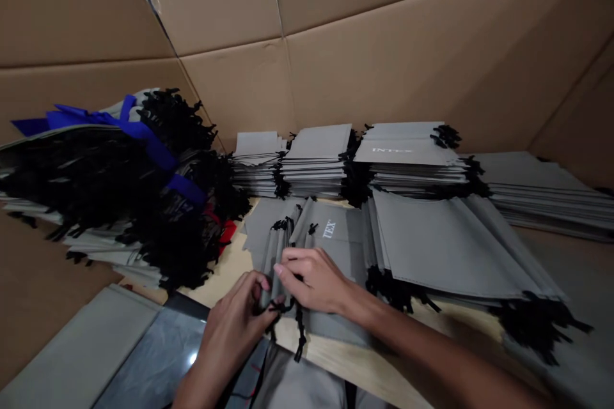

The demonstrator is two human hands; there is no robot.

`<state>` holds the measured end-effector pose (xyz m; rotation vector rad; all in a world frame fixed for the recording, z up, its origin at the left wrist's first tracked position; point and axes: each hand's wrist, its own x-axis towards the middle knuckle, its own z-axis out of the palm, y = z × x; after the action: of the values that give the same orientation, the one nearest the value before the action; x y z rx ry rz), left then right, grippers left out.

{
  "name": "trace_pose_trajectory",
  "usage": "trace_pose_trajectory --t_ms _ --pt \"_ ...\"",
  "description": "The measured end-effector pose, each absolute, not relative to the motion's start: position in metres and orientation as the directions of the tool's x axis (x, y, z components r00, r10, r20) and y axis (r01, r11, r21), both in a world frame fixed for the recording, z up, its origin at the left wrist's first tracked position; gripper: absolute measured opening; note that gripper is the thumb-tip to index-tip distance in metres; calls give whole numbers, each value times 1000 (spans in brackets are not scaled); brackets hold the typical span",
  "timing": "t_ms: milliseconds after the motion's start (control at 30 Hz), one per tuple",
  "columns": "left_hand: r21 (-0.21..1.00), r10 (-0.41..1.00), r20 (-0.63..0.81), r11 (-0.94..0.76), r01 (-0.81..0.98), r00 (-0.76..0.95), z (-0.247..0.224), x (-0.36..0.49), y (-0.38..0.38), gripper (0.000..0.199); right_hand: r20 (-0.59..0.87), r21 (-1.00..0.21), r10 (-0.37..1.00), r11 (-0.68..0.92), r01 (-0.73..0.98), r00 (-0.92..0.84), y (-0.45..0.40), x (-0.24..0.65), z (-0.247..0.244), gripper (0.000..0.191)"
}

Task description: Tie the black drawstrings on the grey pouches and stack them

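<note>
Several grey drawstring bags (275, 254) with black cords stand bunched on edge in front of me. My left hand (237, 310) is closed around their near left side, thumb by the black cord ends. From the right, my right hand (314, 278) pinches the upper edges of the same bunch with thumb and fingers. Beneath and beside my right hand lies a flat grey bag (343, 230) with white lettering, partly covered by that hand and forearm. A black cord (300, 335) dangles between the hands toward the table's front edge.
Stacks of grey bags (314, 140) line the cardboard wall (384, 70). A fanned pile (432, 236) lies right of my hands. At left rises a tall heap of black-corded bags (96, 172) with a blue strap (153, 144). The light wooden tabletop (336, 351) ends near my lap.
</note>
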<state>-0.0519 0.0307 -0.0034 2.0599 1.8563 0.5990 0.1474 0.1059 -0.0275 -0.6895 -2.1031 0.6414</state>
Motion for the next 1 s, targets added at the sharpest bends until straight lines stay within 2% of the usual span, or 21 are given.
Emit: trace_pose_trajectory --t_ms 133,267,367,467,567,833,1000 --pt "516 987 90 -160 841 132 1 -67 38 19 516 -623 646 734 271 -562 102 146 -28 37" --pt "555 969 137 -246 795 204 13 -78 32 22 505 -610 644 738 290 -575 101 144 -30 36" --pt "540 955 59 -275 795 290 22 -81 23 20 505 -616 653 731 295 -564 101 144 -32 39" --pt "450 925 -33 -324 832 378 24 -77 18 19 512 -631 664 721 286 -545 102 145 -34 41" --pt "339 917 -56 -354 872 395 24 -73 18 19 516 -655 673 709 261 -530 104 146 -34 43" --pt "252 899 -129 -378 891 418 35 -75 30 24 501 -740 713 647 185 -491 106 151 -29 49" --pt "126 883 -196 -408 904 426 40 -71 32 25 494 -764 732 623 168 -470 106 150 -30 49"
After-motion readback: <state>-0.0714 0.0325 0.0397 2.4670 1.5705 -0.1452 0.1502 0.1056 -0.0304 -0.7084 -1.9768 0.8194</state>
